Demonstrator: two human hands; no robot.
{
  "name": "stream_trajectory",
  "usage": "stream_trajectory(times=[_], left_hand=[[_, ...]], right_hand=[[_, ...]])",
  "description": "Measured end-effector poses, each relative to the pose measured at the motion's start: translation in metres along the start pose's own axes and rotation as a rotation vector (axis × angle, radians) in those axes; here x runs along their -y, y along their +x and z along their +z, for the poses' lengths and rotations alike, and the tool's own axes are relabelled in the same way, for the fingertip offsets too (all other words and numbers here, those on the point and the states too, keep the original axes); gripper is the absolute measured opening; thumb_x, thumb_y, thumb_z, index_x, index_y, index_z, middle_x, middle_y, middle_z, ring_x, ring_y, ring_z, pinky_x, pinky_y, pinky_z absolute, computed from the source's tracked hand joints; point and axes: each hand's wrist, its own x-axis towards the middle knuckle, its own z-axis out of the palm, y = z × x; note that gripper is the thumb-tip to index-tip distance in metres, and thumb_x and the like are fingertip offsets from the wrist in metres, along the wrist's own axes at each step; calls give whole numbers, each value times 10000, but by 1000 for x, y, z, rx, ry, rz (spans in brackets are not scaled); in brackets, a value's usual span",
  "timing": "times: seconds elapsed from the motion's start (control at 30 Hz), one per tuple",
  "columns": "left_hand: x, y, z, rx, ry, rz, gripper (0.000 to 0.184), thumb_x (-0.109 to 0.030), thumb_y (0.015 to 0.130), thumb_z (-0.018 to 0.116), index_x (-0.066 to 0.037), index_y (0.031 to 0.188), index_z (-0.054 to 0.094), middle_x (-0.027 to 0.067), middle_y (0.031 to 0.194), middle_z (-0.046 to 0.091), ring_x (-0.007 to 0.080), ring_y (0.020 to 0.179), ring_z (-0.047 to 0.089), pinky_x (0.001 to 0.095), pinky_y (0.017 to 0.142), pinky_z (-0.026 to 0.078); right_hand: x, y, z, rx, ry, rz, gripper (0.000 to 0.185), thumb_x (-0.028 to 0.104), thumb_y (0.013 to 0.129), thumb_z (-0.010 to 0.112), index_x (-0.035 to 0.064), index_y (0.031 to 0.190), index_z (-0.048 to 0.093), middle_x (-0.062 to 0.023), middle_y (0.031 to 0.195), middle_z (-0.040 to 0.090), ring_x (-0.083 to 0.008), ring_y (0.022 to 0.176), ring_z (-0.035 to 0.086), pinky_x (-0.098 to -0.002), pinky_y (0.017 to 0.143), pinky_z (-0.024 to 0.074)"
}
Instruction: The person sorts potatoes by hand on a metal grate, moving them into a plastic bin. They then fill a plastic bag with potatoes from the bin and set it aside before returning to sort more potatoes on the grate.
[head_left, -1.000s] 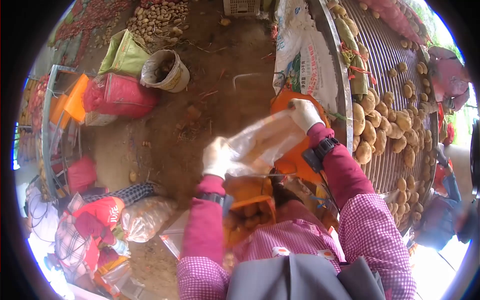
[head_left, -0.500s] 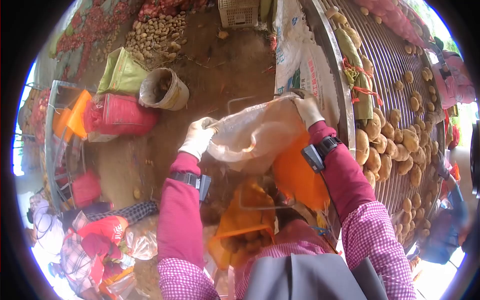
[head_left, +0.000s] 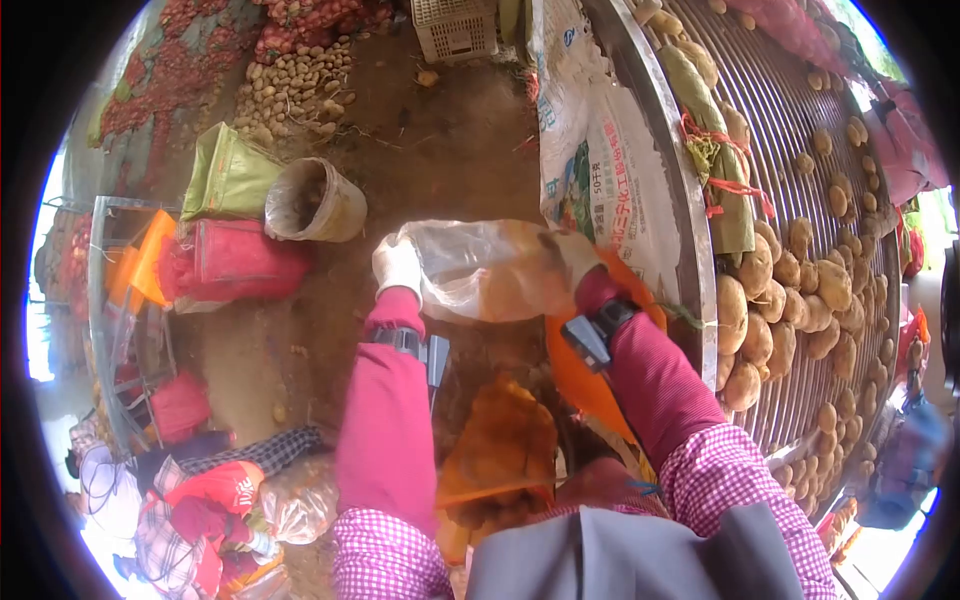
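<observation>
A: What takes up the most room?

B: On the right, a long grey metal table with parallel slats (head_left: 765,125). Against its near side hangs a white woven sack with printed lettering (head_left: 620,205). Low in front of the wearer sits an orange net-like bag (head_left: 505,435), with a shadowed load at its mouth.

A: And the thing in hand?

B: A clear, thin plastic bag (head_left: 480,272), held up over the brown earth floor, above and beyond the orange net-like bag in the view, left of the white sack.

A: How far along is it?

B: I'd judge it early: the plastic bag is spread wide, but nothing shows inside and it isn't fitted onto anything. Fitting and filling both look undone.

A: Which way does it point?

B: Its long axis runs crosswise, almost level, from one hand to the other. I can't tell which way the mouth faces.

A: The grip?

B: The white-gloved left hand (head_left: 397,265) is closed on the bag's left end. The white-gloved right hand (head_left: 578,262) has the other end, though blur makes its finger positions hard to read.

A: Smallest?

B: Tan, rounded potatoes (head_left: 757,342), clustered on the slats beyond the right forearm.
</observation>
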Motion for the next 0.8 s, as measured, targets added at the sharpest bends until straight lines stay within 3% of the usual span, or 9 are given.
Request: stream_trajectory(times=[0.07, 0.13, 0.17, 0.27, 0.33, 0.47, 0.63, 0.73, 0.8], left_hand=[[73, 44, -3, 31, 300, -33, 318, -211, 948, 681, 9, 1174, 725, 199, 1066, 769, 298, 933, 732, 410, 845, 553], [97, 27, -7, 121, 482, 108, 299, -210, 955, 676, 21, 1135, 735, 231, 1085, 765, 375, 1012, 725, 435, 916, 541], [94, 16, -6, 195, 489, 55, 327, -182, 930, 690, -36, 1221, 715, 207, 1240, 723, 376, 1148, 680, 416, 1001, 518], [51, -38, -4, -43, 775, 800, 462, -111, 885, 678, -121, 1346, 653, 167, 1462, 596, 343, 1307, 592, 404, 1091, 477], [22, -48, -7, 178, 930, 1130, 612, -33, 835, 652, -177, 1426, 583, 129, 1567, 484, 319, 1412, 499, 400, 1168, 424], [13, -53, 8, 575, 686, 623, 650, 63, 784, 589, -189, 1383, 598, 124, 1467, 537, 352, 1365, 536, 436, 1148, 454], [9, -74, 17, 441, 742, 479, 602, 46, 775, 611, -174, 1333, 560, 158, 1405, 520, 407, 1308, 561, 470, 1070, 510], [8, -78, 19, 427, 767, 425, 597, 52, 775, 606, -165, 1328, 544, 171, 1399, 506, 432, 1288, 564, 488, 1051, 513], [12, -80, 18, 425, 751, 420, 601, 60, 771, 597, -161, 1327, 538, 178, 1399, 500, 442, 1282, 562, 497, 1046, 509]], right_hand=[[10, -53, -3, -37, 272, -8, 326, 257, 905, 705, -24, 1066, 744, -165, 980, 765, -290, 885, 711, -416, 827, 542], [36, -83, -2, -133, 292, -28, 341, 277, 875, 746, -30, 1022, 744, -156, 954, 765, -274, 865, 711, -422, 808, 542], [52, -95, -1, -197, 215, -30, 334, 281, 872, 749, -26, 1005, 745, -156, 935, 764, -284, 857, 714, -426, 803, 542], [75, -122, -6, -364, -45, -54, 308, 282, 861, 759, -13, 949, 748, -157, 876, 760, -328, 831, 716, -439, 790, 544], [78, -127, -10, -434, -233, -120, 280, 269, 851, 769, -5, 908, 752, -160, 837, 758, -376, 810, 713, -452, 784, 546], [66, -155, -28, -419, -515, -23, 376, 292, 855, 775, 14, 1103, 726, -220, 1034, 740, -432, 943, 685, -467, 869, 532], [67, -233, -37, -433, -507, -53, 570, 308, 854, 795, 34, 1323, 620, -237, 1292, 644, -440, 1131, 626, -498, 987, 497], [80, -267, -26, -568, -552, -303, 577, 267, 802, 844, 31, 1286, 637, -210, 1276, 647, -425, 1200, 605, -499, 1035, 489], [99, -271, -17, -325, -634, -624, 601, 245, 778, 854, 43, 1299, 632, -205, 1317, 628, -406, 1256, 578, -485, 1073, 471]])
